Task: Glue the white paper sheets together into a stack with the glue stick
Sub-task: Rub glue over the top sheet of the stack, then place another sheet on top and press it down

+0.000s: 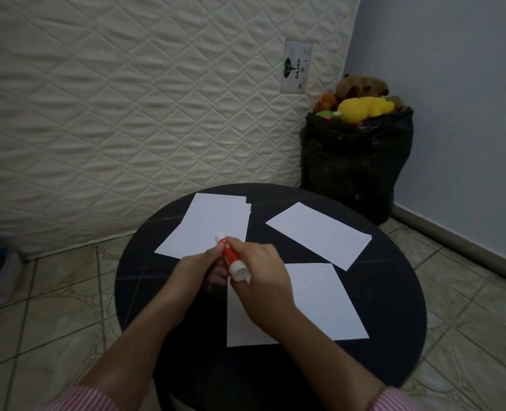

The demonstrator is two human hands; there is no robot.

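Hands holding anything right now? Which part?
Both hands grip the glue stick: right hand around its red barrel, left hand at the lower part. Exact finger placement is hidden.

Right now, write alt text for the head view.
Two hands, left hand and right hand, hold a red glue stick above a round black table. White paper sheets lie on it in three places.

Single head view, wide-angle, looking forward and steeply down from close above the round table (394,307); mattress (127,114) far, floor either side.
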